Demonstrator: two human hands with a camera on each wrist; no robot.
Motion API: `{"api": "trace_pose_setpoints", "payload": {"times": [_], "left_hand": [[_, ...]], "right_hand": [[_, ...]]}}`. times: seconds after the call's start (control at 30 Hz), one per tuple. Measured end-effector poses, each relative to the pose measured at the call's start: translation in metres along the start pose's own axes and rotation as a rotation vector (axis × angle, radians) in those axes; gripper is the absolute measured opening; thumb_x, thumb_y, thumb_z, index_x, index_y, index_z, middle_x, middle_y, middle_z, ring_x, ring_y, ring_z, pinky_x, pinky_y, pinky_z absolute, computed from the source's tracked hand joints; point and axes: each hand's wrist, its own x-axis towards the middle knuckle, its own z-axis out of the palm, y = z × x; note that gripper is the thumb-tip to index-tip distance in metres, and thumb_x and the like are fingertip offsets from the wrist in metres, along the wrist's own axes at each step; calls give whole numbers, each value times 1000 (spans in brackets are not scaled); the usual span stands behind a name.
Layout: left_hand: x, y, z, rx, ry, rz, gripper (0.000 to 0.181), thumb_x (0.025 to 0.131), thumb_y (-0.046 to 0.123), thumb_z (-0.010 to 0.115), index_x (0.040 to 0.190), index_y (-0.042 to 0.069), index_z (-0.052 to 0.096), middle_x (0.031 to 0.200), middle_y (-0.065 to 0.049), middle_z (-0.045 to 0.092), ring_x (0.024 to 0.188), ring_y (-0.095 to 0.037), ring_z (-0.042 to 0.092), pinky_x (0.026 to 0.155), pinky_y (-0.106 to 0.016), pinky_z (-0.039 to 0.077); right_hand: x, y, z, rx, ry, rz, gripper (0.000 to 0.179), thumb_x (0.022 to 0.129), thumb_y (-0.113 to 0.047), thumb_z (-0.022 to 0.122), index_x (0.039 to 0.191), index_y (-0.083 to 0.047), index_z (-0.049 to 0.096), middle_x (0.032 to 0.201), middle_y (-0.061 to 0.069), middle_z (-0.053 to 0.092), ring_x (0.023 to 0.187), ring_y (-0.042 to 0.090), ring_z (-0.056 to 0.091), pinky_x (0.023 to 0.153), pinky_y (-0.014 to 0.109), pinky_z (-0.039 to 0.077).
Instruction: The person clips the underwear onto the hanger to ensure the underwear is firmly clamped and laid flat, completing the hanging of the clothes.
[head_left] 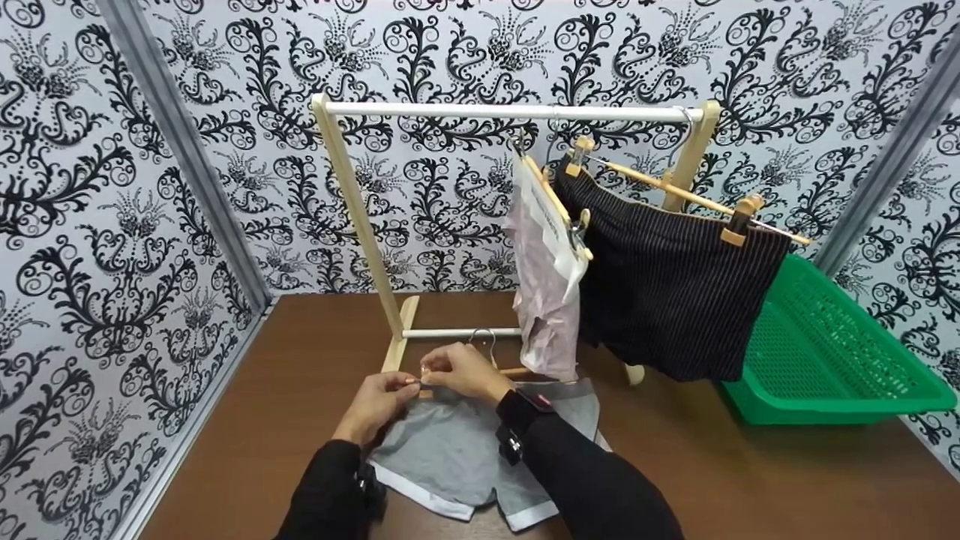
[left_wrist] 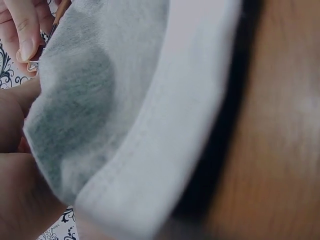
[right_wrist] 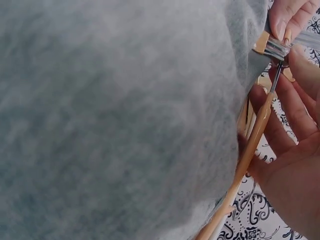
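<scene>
Grey shorts [head_left: 450,450] with white leg hems lie on the brown table, below a clip hanger [head_left: 517,370] at their waistband. My left hand [head_left: 375,405] pinches the left corner of the waistband, right beside a hanger clip [right_wrist: 270,46]. My right hand [head_left: 461,369] grips that clip, its thumb on the clip and the other fingers behind the hanger's wooden bar [right_wrist: 254,142]. In the left wrist view the shorts' cloth [left_wrist: 85,100] hides much of my left hand [left_wrist: 22,190].
A wooden rack [head_left: 352,202] with a white rail [head_left: 450,111] stands behind. From it hang black striped shorts [head_left: 675,292] and a pale pink garment [head_left: 547,300] on clip hangers. A green basket [head_left: 847,409] sits at the right. Patterned walls enclose the table [head_left: 300,337].
</scene>
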Motion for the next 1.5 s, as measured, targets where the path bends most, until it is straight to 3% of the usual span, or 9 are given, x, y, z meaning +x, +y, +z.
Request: {"api": "trace_pose_setpoints", "payload": {"times": [0.37, 0.57, 0.7, 0.8, 1.03, 1.2, 1.27, 1.37, 1.5], "left_hand": [[4, -1, 2, 13, 49, 11, 8, 92, 0, 71, 98, -5, 68, 87, -5, 62, 75, -14, 53, 63, -23, 41], [3, -1, 3, 25, 53, 13, 10, 93, -1, 70, 100, -7, 68, 87, -6, 66, 77, -15, 55, 64, -23, 43], [3, 0, 5, 62, 57, 25, 11, 93, -3, 69, 102, -9, 68, 88, -8, 67, 78, -16, 57, 64, -23, 44], [3, 2, 6, 81, 75, 29, 13, 93, -6, 66, 105, -9, 68, 91, -11, 68, 80, -19, 58, 65, -24, 44], [4, 7, 11, 94, 116, 20, 21, 93, -11, 60, 113, -11, 66, 101, -21, 66, 86, -25, 60, 67, -25, 45], [3, 9, 14, 160, 129, 6, 28, 93, -9, 61, 121, -11, 62, 99, -18, 65, 87, -25, 59, 70, -29, 46], [2, 8, 16, 226, 159, 23, 35, 92, -8, 63, 127, -11, 57, 98, -18, 64, 89, -28, 60, 74, -36, 49], [-2, 5, 23, 362, 280, 84, 49, 89, -5, 67, 134, -10, 50, 106, -25, 62, 101, -40, 59, 85, -51, 48], [-7, 2, 44, 518, 441, 170, 59, 86, 3, 75, 137, -4, 48, 128, -30, 48, 123, -50, 41, 95, -66, 31]], "right_hand": [[-8, -3, 1, -146, -45, 56, 57, 85, -7, 79, 139, -8, 59, 121, 9, 71, 108, 21, 68, 96, 33, 51], [-16, 0, 5, -353, -83, 54, 75, 82, -15, 84, 149, -20, 49, 138, 3, 63, 118, 27, 63, 96, 45, 50], [-20, 1, 8, -471, -76, 57, 78, 82, -21, 85, 150, -26, 47, 137, 1, 63, 116, 28, 61, 91, 48, 49], [-23, -1, 8, -514, -64, 48, 79, 84, -23, 84, 152, -26, 45, 136, 5, 63, 117, 30, 58, 97, 53, 46], [-44, -2, -6, -506, -78, 41, 68, 91, -27, 76, 152, -18, 46, 147, 15, 51, 137, 39, 43, 112, 69, 23], [-66, 2, -28, -441, -94, 51, 58, 94, -27, 72, 147, -11, 52, 151, 25, 44, 142, 51, 33, 114, 66, 21], [-77, 6, -36, -414, -95, 37, 56, 95, -25, 71, 145, -7, 54, 150, 28, 45, 142, 52, 32, 115, 65, 21], [-96, 12, -47, -401, -103, 0, 53, 95, -20, 71, 142, -1, 55, 145, 28, 51, 140, 51, 36, 115, 60, 27], [-130, 17, -64, -355, -143, -17, 48, 95, -18, 68, 136, 5, 58, 137, 26, 58, 135, 48, 45, 110, 55, 37]]}}
